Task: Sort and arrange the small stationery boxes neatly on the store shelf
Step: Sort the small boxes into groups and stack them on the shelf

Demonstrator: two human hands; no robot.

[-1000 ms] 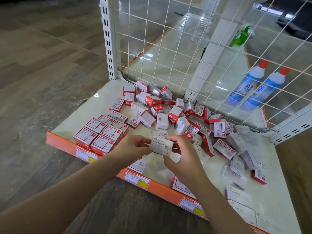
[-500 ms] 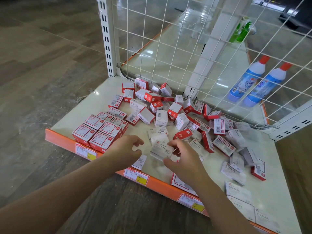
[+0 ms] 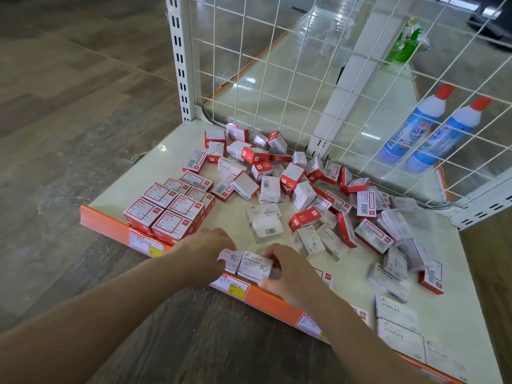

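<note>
Two white paper clips boxes lie side by side at the front edge of the cream shelf (image 3: 171, 159). My right hand (image 3: 288, 268) grips the right box (image 3: 255, 266). My left hand (image 3: 206, 252) touches the left box (image 3: 231, 259), fingers curled onto its near end. A neat block of red-and-white boxes (image 3: 169, 210) stands at the front left. A loose heap of red and white boxes (image 3: 310, 184) covers the shelf's middle and back. White staples boxes (image 3: 396, 324) lie in a row at the front right.
An orange price rail (image 3: 266, 296) with labels runs along the shelf's front edge. A white wire grid (image 3: 277, 79) backs the shelf, with a slotted upright (image 3: 180, 59) at the left. Two blue bottles (image 3: 432, 131) lie behind the grid. Wood-look floor lies on the left.
Both hands dropped from above the shelf's middle to its front edge. The white box held in the right hand now sits on the shelf beside the other white box.
</note>
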